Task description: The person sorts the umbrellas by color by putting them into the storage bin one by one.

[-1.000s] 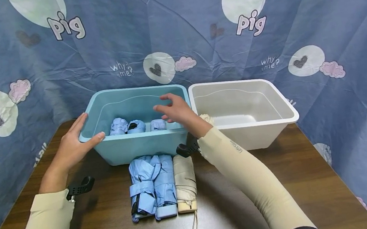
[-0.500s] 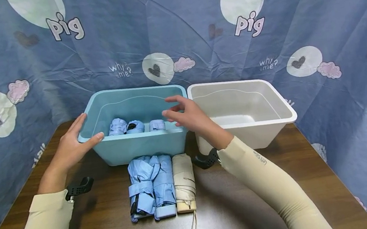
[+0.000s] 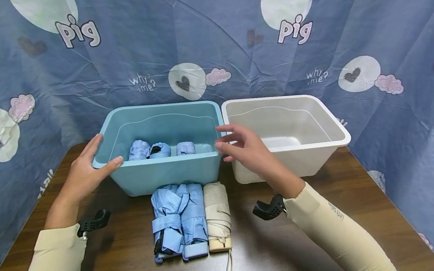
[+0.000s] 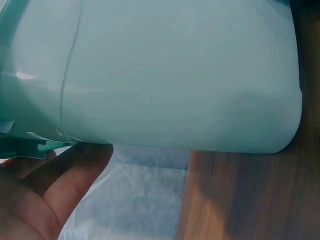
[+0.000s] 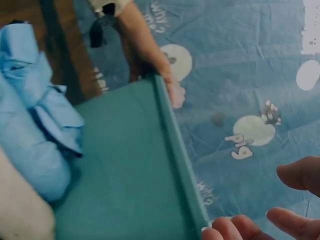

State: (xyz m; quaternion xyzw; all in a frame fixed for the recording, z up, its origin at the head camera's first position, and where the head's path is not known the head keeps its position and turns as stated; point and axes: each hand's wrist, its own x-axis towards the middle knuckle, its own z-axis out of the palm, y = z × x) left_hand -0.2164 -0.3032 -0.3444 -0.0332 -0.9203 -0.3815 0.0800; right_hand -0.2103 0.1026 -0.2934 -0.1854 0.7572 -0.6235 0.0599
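Observation:
My left hand [image 3: 84, 170] rests on the left end of the light-blue bin [image 3: 165, 175], its thumb over the front rim and straight fingers along the outer side. In the left wrist view, the fingers [image 4: 75, 185] lie against the bin's wall. At the bin's front right corner is my right hand [image 3: 248, 149], thumb and fingers spread and holding nothing. In the right wrist view, its fingertips [image 5: 215, 234] come up to the rim. Inside the blue bin are folded blue umbrellas [image 3: 139, 150]. In front lie two more folded blue umbrellas [image 3: 193, 218] and a beige umbrella [image 3: 217, 211].
A white bin [image 3: 292, 160] stands just right of the blue one; my right hand and forearm cover its front left part. Both stand on a brown wooden table [image 3: 127, 262]. A blue printed cloth [image 3: 111, 53] hangs close behind the bins.
My right hand has moved from above the inside of the blue bin to the right and toward me, to its front right corner. The left hand stays put.

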